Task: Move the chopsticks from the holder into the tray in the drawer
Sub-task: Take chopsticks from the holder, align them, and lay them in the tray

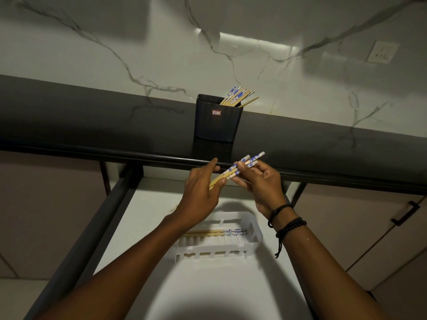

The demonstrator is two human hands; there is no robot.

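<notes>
Fingers of right hand: curled, together with the thumb, round the blue-and-white patterned upper part of the held chopsticks; tight pinch, no gap visible. Left hand: thumb and lower fingers pinching the plain bamboo lower part of the same bundle; index finger straight, directed up and right. Long axis of bundle: diagonal, lower left to upper right; patterned tops toward the holder, plain tips toward the left palm. Location of bundle: in the air, above the open drawer, just in front of the dark countertop edge. Holder: dark, upright on countertop; further chopsticks inside, leaning right, patterned ends up. White slatted tray: on drawer floor, below both hands; stored chopsticks inside, flat, long axis left to right, patterned ends to the right. Black bead bracelets: on right wrist.
</notes>
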